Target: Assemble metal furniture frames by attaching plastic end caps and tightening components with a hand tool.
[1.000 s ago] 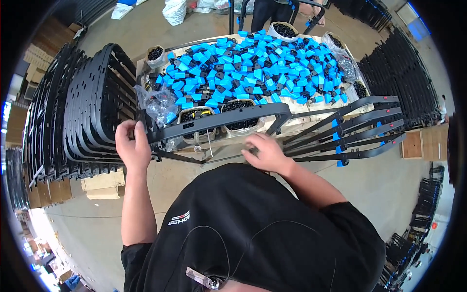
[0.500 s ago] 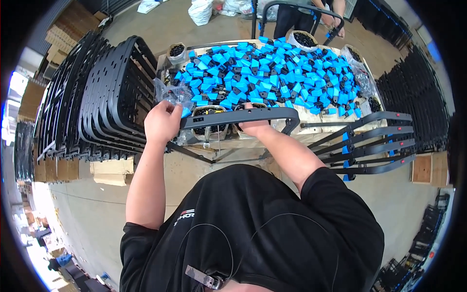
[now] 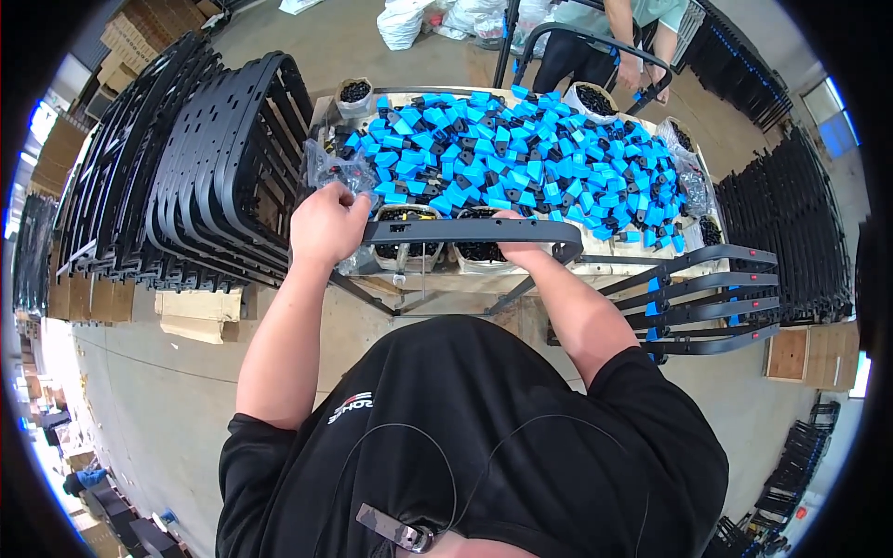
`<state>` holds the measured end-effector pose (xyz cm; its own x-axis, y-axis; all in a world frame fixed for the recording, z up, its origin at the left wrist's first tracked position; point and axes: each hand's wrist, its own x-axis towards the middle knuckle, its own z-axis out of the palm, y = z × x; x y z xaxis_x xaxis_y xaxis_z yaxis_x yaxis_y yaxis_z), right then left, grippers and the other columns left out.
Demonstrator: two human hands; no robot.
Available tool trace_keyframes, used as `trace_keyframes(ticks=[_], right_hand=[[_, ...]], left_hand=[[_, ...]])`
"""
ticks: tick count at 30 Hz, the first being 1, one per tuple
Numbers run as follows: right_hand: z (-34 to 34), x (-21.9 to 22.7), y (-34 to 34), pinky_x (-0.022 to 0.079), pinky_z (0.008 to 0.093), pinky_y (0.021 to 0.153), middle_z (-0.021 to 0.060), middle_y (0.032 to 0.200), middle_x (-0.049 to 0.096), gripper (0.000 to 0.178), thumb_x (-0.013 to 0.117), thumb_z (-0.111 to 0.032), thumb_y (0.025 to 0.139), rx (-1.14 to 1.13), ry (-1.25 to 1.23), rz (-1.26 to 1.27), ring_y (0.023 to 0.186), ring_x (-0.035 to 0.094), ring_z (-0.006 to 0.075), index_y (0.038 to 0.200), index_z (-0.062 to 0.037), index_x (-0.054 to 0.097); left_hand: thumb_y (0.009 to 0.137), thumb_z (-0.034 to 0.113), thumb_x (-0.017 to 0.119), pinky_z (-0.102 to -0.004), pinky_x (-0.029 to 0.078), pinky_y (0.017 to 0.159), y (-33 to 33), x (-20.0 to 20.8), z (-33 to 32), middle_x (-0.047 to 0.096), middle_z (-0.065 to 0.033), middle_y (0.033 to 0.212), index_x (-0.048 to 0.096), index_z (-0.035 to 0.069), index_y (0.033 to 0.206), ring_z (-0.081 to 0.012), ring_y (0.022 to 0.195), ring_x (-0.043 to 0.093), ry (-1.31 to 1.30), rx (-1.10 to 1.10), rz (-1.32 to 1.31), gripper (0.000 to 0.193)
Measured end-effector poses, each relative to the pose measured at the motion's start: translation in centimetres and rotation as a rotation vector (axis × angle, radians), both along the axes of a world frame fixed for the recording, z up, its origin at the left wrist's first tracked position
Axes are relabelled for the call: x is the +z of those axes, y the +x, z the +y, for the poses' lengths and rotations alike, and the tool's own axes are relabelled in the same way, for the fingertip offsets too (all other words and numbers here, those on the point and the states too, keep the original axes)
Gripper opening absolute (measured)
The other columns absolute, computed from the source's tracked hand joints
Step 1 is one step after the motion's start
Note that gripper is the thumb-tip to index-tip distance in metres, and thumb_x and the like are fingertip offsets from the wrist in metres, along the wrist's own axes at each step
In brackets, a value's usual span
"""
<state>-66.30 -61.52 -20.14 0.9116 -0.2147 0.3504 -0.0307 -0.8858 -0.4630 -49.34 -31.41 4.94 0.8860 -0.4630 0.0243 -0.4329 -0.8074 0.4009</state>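
Observation:
A black metal frame [image 3: 456, 232] with a curved right corner lies across in front of me at the near edge of the table. My left hand [image 3: 326, 226] is closed round its left end, with the thumb on top. My right hand [image 3: 524, 253] is partly behind the bar, beside a bag of small black parts [image 3: 478, 251]; part of it shows above the bar, but its grip is hidden. A second bag of black parts [image 3: 406, 253] stands behind the frame. Beyond it, blue-and-black pieces [image 3: 521, 158] cover the table in a heap.
Black frames [image 3: 209, 153] stand stacked at the left; several more [image 3: 712, 302] hang off to the right. Clear plastic bags [image 3: 337, 172] lie at the table's left edge. Across the table, another person's hands [image 3: 642, 79] are at a similar frame.
My right hand has shifted right along the bar, and less of it shows above. The frame and my left hand also appear slightly further right and lower, as the whole view has shifted.

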Motion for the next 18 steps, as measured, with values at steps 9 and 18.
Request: trace_keyframes(ticks=[9, 18], right_hand=[[1.4, 2.7, -0.5, 0.052, 0.0304, 0.062, 0.006, 0.091, 0.065, 0.011, 0.057, -0.017, 0.103, -0.426, 1.419, 0.2, 0.074, 0.061, 0.0153, 0.108, -0.0096, 0.063], [4.4, 6.8, -2.6, 0.051, 0.0343, 0.068, 0.0078, 0.093, 0.065, 0.019, 0.063, -0.022, 0.098, -0.116, 2.202, 0.203, 0.078, 0.062, 0.0213, 0.108, -0.0056, 0.065]], left_hand=[[0.091, 0.044, 0.063, -0.0453, 0.054, 0.082, 0.0, -0.1, 0.3, 0.073, -0.0175, 0.089, 0.072, 0.005, 0.09, -0.0371, 0.089, 0.07, -0.035, -0.016, -0.033, 0.04], [0.091, 0.043, 0.064, -0.0452, 0.054, 0.081, -0.1, -0.4, 0.4, 0.073, -0.0172, 0.089, 0.072, 0.005, 0.09, -0.0374, 0.089, 0.07, -0.055, -0.021, -0.038, 0.039]])
